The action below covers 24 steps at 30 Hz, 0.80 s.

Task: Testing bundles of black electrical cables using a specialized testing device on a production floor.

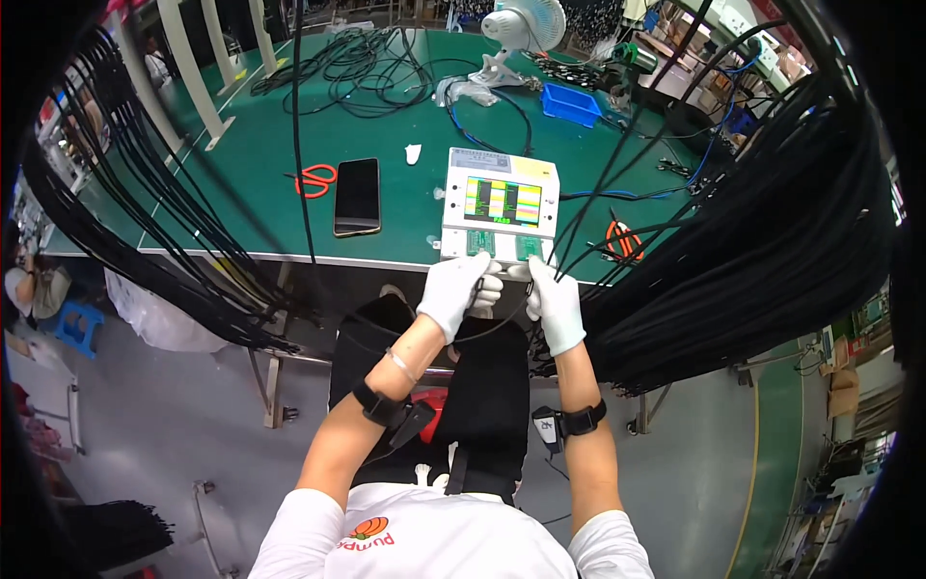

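A white box-shaped cable tester (450, 217) with a lit colour screen stands at the near edge of the green table. Two small green circuit boards (529, 248) are set in its front. Right at this front edge, my left hand (455, 295), in a white glove, is closed with its fingers pinched on a black cable. My right hand (558, 307), also gloved, pinches a black cable end by the other board. A thin black cable (479, 337) hangs in a curve below the hands. The fingers hide the cable ends, so whether they touch the boards is unclear.
Left of the tester lie a phone (358, 197) and red-handled scissors (315, 180); orange-handled pliers (623, 241) lie right. Thick black cable bundles (743, 251) hang on both sides. Farther back are loose cables (362, 63), a fan (521, 27) and a blue tray (571, 104).
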Available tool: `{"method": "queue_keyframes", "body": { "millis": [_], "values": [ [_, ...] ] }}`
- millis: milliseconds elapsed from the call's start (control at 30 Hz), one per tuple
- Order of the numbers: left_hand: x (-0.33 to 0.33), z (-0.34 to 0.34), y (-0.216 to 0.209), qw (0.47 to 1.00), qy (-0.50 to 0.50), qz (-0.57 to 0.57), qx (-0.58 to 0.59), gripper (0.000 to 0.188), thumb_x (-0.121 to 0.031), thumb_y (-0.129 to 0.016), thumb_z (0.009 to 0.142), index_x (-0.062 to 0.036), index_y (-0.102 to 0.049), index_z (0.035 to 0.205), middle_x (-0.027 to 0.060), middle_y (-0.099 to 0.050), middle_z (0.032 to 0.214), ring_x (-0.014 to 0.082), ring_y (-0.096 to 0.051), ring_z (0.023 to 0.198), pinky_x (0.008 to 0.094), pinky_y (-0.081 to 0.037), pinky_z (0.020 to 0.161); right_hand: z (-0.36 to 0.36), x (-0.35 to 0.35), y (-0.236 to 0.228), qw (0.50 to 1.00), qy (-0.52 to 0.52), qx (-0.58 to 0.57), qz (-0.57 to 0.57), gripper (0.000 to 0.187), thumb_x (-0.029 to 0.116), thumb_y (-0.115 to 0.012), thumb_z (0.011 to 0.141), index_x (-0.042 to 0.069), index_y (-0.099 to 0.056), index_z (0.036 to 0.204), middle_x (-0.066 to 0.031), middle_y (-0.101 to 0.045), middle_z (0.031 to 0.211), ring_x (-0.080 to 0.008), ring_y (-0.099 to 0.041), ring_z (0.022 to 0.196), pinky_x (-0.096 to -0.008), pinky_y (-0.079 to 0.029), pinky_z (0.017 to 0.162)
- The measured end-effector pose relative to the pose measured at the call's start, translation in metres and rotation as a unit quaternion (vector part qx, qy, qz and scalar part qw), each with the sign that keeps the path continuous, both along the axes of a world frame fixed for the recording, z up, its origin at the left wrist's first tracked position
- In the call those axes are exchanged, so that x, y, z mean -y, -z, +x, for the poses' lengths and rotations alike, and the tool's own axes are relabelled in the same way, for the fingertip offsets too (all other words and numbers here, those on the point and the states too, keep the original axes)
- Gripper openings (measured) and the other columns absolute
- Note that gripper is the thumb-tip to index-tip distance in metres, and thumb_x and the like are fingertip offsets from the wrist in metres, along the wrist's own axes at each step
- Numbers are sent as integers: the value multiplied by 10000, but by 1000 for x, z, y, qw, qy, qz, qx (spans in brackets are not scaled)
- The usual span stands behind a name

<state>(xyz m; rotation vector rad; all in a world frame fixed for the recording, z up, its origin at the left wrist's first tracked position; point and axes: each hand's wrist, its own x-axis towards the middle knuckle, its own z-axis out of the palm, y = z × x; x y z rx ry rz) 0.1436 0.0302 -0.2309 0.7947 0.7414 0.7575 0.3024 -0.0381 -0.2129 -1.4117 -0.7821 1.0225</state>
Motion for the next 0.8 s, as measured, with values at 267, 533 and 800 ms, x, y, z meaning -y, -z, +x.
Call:
{"method": "queue_keyframes", "body": {
  "millis": [267,533,800],
  "values": [
    [32,-26,53,998,36,11,-52,268,-236,-609,944,-6,-619,1081,67,-651,873,128,-626,739,252,-520,649,6,28,36,1000,21,11,14,320,228,-544,984,-9,-706,844,66,-423,499,-14,-332,436,-224,-225,425],
    [78,17,121,897,197,-395,17,287,-277,-503,998,-28,-621,1077,36,-614,847,108,-537,673,304,-446,584,-54,82,67,975,-174,89,103,119,88,-588,878,38,-695,868,-15,-635,703,-124,-596,638,-262,-458,577],
    [87,-11,114,979,106,-177,-2,259,-219,-373,1033,-39,-559,1026,33,-518,638,99,-392,436,244,-329,391,-44,103,13,785,-376,462,170,264,28,-621,765,92,-692,1011,-143,-688,939,-257,-654,747,-334,-507,690]
  ]
}}
